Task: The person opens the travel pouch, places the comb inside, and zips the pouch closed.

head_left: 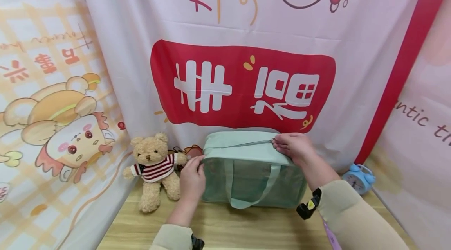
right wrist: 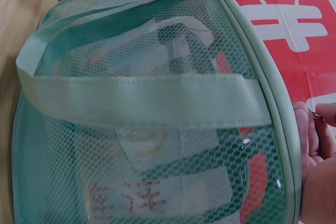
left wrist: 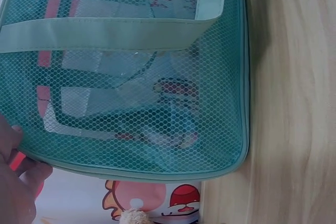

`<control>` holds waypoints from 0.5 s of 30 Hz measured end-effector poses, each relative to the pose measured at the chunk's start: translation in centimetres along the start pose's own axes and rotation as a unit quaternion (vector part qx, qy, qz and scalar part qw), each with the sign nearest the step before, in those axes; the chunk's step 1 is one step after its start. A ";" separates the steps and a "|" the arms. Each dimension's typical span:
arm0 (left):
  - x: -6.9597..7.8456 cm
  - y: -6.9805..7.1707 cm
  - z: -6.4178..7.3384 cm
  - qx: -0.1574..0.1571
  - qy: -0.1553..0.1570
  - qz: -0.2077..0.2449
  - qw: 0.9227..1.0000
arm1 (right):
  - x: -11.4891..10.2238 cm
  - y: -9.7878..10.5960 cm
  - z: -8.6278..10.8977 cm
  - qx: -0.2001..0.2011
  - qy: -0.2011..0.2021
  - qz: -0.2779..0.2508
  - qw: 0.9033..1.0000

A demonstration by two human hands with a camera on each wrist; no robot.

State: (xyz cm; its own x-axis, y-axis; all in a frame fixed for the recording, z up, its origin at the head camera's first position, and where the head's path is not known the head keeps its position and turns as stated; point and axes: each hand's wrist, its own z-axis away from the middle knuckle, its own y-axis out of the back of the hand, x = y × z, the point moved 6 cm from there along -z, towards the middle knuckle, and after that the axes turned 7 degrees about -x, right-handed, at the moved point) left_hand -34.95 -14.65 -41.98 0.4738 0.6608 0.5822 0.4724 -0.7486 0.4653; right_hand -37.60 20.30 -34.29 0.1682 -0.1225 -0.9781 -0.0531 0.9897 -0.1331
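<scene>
A pale green mesh bag [head_left: 246, 179] with two fabric handles stands upright on the wooden table. Its zipper [head_left: 243, 145] runs along the top, with a thin dark gap along part of it. My right hand [head_left: 294, 146] pinches the small metal zipper pull [right wrist: 316, 115] near the top's right end. At the upper left corner, my left hand [head_left: 192, 177] grips the bag's edge, its fingertips [left wrist: 38, 174] bent over the piping in the left wrist view. Through the mesh [left wrist: 131, 103], the far handle and the printed backdrop show.
A teddy bear [head_left: 155, 169] in a striped sweater sits left of the bag. To the right stands a blue alarm clock [head_left: 358, 179]. A printed cloth [head_left: 243, 85] hangs close behind the bag, and the wooden tabletop [head_left: 243, 228] extends in front.
</scene>
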 end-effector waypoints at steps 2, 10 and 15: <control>0.0 0.2 0.1 0.003 0.001 -0.002 1.000 | -0.1 -0.6 -0.2 -0.004 0.003 0.001 1.000; -0.2 0.3 0.3 0.016 0.005 -0.003 1.000 | -0.2 -2.6 -0.6 -0.020 0.009 -0.001 1.000; 0.2 0.1 0.4 0.028 -0.023 0.004 0.999 | 0.0 -3.2 -0.4 -0.014 0.004 0.005 1.000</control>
State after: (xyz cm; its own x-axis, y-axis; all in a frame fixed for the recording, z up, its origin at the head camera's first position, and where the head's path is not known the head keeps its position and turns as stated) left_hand -34.54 -14.57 -42.14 0.5102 0.6573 0.5547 0.5092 -0.7506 0.4210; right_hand -37.84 17.15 -33.89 0.1599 -0.1138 -0.9805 -0.0832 0.9882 -0.1283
